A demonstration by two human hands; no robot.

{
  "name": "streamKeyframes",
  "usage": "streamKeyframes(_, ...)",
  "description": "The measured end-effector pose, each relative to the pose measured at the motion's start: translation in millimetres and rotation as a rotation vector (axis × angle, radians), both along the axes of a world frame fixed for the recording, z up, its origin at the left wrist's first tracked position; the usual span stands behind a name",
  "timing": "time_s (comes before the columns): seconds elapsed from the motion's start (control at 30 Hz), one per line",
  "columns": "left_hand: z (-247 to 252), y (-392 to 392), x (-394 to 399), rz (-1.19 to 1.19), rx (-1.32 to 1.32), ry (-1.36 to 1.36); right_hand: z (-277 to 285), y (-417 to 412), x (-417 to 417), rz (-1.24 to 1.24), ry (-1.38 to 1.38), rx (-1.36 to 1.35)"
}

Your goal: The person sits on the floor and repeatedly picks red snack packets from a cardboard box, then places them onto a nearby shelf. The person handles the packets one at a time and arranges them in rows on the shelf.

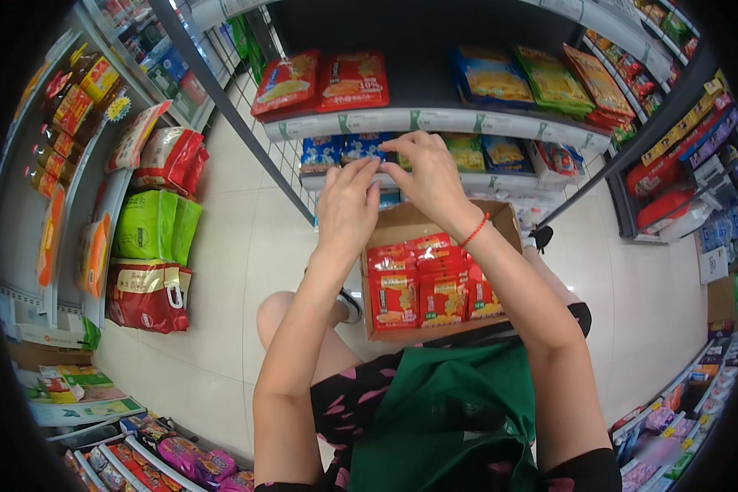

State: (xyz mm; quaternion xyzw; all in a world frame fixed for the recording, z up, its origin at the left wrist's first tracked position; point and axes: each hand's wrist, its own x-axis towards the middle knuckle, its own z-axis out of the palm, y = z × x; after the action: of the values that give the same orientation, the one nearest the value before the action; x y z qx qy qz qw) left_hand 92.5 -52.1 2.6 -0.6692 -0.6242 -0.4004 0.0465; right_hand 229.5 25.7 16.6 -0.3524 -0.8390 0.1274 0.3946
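Note:
Both hands are raised close together in front of the lower shelf. My left hand (347, 203) has its fingers bent, with the fingertips near those of my right hand (427, 178), which wears a red cord at the wrist. Whether something small lies between the fingertips cannot be told. Below them, a cardboard box (381, 227) holds several red snack packets (396, 300) standing in rows. Behind the fingers are blue packets (321, 154) on the lower shelf. On the shelf above, red packets (353, 80) lie at the left and blue, green and orange packets (495, 77) at the right.
A price rail (443, 121) edges the upper shelf, between dark metal posts (240, 123). At the left, shelves carry oil bottles (74, 109) and large green bags (150, 226). More racks of packets (206, 464) curve around behind and to the right. Tiled floor shows between them.

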Motion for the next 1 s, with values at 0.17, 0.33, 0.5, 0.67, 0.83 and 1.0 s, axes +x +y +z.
streamKeyframes(0.17, -41.1, -28.2, 14.2, -0.078, -0.146, -0.046, -46.6, -33.9, 21.5, 0.008, -0.028, -0.120)
streamKeyframes(0.33, -84.3, -55.4, 23.4, -0.102, -0.284, -0.037, -84.9, -65.0, 37.4, -0.010, -0.105, -0.206)
streamKeyframes(0.5, -121.2, -73.8, 29.7, -0.146, -0.391, -0.007, -127.1, -87.5, 48.1, -0.002, -0.203, -0.288)
streamKeyframes(0.67, -163.9, -84.2, 35.7, -0.162, -0.403, -0.015, -161.9, -106.0, 51.3, 0.014, -0.325, -0.313)
streamKeyframes(0.83, -189.9, -91.0, 37.7, -0.131, -0.493, 0.017, -174.4, -118.3, 52.3, 0.003, -0.464, -0.402)
streamKeyframes(1.0, -194.0, -93.0, 43.8, -0.098, -0.622, 0.017, -184.0, -121.5, 50.1, -0.007, -0.572, -0.429)
